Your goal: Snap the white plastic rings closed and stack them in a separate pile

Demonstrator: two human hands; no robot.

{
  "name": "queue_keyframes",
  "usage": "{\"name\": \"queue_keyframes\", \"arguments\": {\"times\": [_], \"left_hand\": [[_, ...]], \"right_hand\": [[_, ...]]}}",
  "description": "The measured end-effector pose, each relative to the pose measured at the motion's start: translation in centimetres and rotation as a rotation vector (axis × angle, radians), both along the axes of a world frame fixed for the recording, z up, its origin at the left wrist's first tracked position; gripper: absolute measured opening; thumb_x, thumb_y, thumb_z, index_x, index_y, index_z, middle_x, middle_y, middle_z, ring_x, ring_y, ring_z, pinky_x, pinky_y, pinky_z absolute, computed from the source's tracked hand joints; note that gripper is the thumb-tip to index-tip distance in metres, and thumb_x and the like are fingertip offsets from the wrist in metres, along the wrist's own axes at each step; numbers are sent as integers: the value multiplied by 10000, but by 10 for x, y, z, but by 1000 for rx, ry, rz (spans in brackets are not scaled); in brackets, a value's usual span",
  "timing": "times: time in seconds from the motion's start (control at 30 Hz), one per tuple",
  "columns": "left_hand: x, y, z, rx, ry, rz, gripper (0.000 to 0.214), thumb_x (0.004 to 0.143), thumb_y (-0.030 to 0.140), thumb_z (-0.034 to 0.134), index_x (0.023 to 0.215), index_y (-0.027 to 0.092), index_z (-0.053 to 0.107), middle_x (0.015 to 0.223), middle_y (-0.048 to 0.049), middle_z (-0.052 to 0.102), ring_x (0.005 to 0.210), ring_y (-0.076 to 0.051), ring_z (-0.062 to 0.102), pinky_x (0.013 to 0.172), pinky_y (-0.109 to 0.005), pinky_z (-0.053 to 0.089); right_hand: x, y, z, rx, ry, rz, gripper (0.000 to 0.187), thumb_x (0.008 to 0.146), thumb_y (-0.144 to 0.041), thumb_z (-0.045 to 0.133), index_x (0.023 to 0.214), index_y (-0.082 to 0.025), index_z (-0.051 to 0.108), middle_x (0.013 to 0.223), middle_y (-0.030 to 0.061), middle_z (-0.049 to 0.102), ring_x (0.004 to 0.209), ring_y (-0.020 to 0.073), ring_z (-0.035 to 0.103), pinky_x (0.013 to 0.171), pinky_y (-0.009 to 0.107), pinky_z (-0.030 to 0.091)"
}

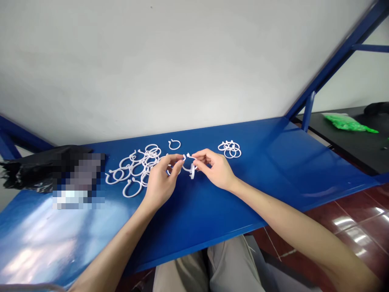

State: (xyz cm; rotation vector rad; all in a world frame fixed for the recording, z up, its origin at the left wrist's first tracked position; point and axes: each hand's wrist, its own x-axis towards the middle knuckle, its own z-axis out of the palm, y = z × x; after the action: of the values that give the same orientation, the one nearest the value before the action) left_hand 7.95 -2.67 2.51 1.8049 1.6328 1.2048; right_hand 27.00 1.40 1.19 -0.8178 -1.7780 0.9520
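Between my two hands, just above the blue tabletop, is a white plastic ring (186,168) with a gap at its top. My left hand (162,178) pinches one knobbed end of it between thumb and fingertips. The other end is pinched by my right hand (215,167), and the two ends stand apart. A small white flat piece (192,172) hangs at the ring's right side, partly hidden by my right fingers. To the left, and partly behind my left hand, lies a loose pile of similar white rings (132,189).
One single ring (174,144) lies behind my hands. A small group of rings (232,152) sits to the right on the blue table (261,142). Black plastic (39,162) and a blurred-out item (82,178) lie at left. A green bag (346,122) rests on a black table beyond.
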Motion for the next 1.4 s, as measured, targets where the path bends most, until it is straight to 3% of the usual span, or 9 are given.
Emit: {"name": "queue_keyframes", "arguments": {"times": [0.23, 0.5, 0.63, 0.73, 0.87, 0.97, 1.1, 1.33, 1.4], "left_hand": [[0, 0, 0, -64, -148, -57, 272, 922, 458, 589, 976, 216, 702, 911, -34, 752, 787, -172, 680, 713, -284, 526], [-1, -6, -1, 7, -83, -79, 193, 921, 373, 596, 840, 210, 661, 830, -17, 741, 771, -166, 684, 729, -281, 512], [1, -8, 3, 43, 6, -112, 193, 960, 372, 550, 902, 218, 649, 875, -28, 737, 797, -172, 688, 729, -291, 518], [6, -9, 5, 156, 123, 13, 195, 944, 381, 577, 1042, 218, 620, 980, -51, 706, 783, -167, 654, 702, -299, 513], [10, -13, -2, 309, 346, 180, 265, 895, 467, 645, 840, 218, 571, 786, -12, 630, 693, -159, 597, 658, -286, 464], [11, -15, -11, 309, 543, 85, 341, 902, 511, 644, 732, 219, 595, 649, 13, 598, 587, -141, 552, 598, -277, 404], [10, -15, -16, 278, 651, 12, 284, 974, 382, 570, 766, 224, 683, 698, 3, 640, 572, -132, 564, 530, -270, 354], [-5, -12, -6, 347, 449, -358, 246, 1022, 252, 488, 1013, 260, 734, 918, -17, 726, 804, -122, 679, 741, -226, 511], [-6, -13, -4, 357, 397, -387, 262, 1014, 189, 475, 1015, 259, 727, 964, -13, 743, 854, -119, 694, 779, -220, 521]], "right_hand": [[0, -3, 2, 80, -71, -3, 127, 953, -314, 652, 1024, -233, 719, 921, 21, 749, 740, 151, 697, 699, 301, 592], [-1, -11, 4, 256, -94, 79, 147, 1003, -268, 592, 998, -220, 731, 908, 38, 723, 807, 167, 678, 741, 314, 559], [-2, -12, 5, 321, -112, 73, 155, 1009, -272, 582, 1026, -235, 732, 934, 41, 737, 827, 172, 691, 759, 320, 571], [-5, -8, 6, 310, -131, -51, 147, 1005, -284, 588, 1011, -244, 730, 937, 34, 744, 827, 172, 697, 749, 315, 574], [-8, -3, 2, 253, -135, -106, 117, 982, -290, 619, 979, -237, 723, 955, 30, 755, 790, 162, 696, 721, 307, 577], [-7, -1, 0, 194, -143, -126, 90, 961, -285, 645, 963, -239, 722, 953, 19, 760, 784, 158, 700, 725, 304, 581], [-6, -1, -1, 188, -149, -104, 97, 965, -277, 635, 961, -238, 723, 975, 21, 764, 797, 158, 707, 731, 301, 581], [5, 18, -3, 179, -212, -149, 87, 964, -260, 639, 966, -240, 724, 956, 12, 758, 793, 159, 686, 753, 309, 549], [12, 27, -1, 172, -279, -200, 89, 963, -253, 639, 958, -232, 726, 937, 16, 751, 793, 164, 680, 761, 312, 539]]}}
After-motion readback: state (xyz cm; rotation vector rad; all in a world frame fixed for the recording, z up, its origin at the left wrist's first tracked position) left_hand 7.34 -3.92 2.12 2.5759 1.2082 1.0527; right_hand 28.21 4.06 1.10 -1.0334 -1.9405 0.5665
